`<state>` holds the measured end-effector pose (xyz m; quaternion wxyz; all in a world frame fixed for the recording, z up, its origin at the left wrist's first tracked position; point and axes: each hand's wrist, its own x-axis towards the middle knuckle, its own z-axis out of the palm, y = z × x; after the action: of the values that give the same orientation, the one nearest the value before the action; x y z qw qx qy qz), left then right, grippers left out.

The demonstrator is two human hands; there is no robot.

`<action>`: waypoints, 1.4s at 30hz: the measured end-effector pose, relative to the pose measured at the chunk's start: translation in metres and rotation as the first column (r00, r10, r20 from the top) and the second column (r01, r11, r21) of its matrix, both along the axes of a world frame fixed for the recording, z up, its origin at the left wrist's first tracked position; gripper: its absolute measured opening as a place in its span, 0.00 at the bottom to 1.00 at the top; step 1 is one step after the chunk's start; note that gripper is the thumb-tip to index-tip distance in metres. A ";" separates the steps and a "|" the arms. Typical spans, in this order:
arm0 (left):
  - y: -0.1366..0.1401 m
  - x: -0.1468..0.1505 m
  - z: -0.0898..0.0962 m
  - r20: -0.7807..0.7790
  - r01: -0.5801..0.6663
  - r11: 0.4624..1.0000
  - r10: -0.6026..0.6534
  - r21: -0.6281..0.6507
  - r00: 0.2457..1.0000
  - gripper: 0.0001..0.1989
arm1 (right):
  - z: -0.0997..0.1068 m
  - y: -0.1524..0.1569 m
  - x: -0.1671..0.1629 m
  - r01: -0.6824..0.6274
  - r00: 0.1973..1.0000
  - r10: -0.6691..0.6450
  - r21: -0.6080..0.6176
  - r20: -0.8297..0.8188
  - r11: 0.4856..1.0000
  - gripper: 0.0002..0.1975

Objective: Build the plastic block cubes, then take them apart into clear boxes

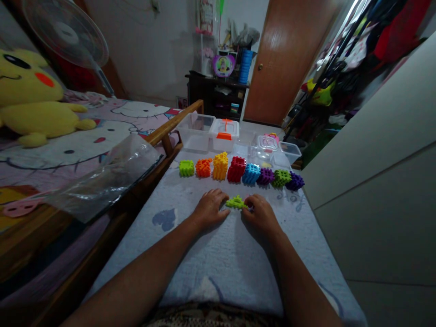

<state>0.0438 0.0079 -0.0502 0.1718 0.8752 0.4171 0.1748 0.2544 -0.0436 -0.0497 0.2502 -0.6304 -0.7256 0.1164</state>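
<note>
A lime-green toothed building-block piece (235, 202) lies between my hands over the patterned cloth. My right hand (261, 213) pinches its right end between thumb and fingers. At its left end is my left hand (211, 208), thumb and forefinger apart; whether they touch the piece I cannot make out. Just beyond stands a row of stacked block pieces: lime (186, 168), orange (203, 168), yellow (220, 166), red (236, 169), blue (251, 174), purple (265, 176), green (281, 178) and dark purple (294, 180).
Behind the row stand clear plastic boxes (195, 138), one with an orange-handled lid (225, 129). To the left, a wooden rail (173, 122) edges a bed with a plastic bag (112, 177) and a yellow plush toy (37, 104). A white cabinet (378, 168) borders the right side.
</note>
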 end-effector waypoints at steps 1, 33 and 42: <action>0.000 0.000 0.000 0.005 -0.006 1.000 0.006 -0.002 1.000 0.13 | 0.000 0.000 -0.002 -0.007 1.000 0.007 -0.011 0.018 1.000 0.03; 0.005 -0.034 0.034 0.012 -0.102 0.988 0.101 0.116 0.995 0.06 | -0.009 -0.001 0.016 0.066 0.987 -0.064 0.006 -0.147 0.998 0.10; 0.058 -0.096 0.060 0.058 -0.636 0.731 0.644 0.247 0.763 0.10 | -0.001 -0.004 0.008 -0.013 0.991 0.008 -0.030 -0.133 0.999 0.06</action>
<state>-0.0527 0.0658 0.0094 -0.0179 0.6951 0.6697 0.2608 0.2627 -0.0478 -0.0502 0.2876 -0.6212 -0.7087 0.1708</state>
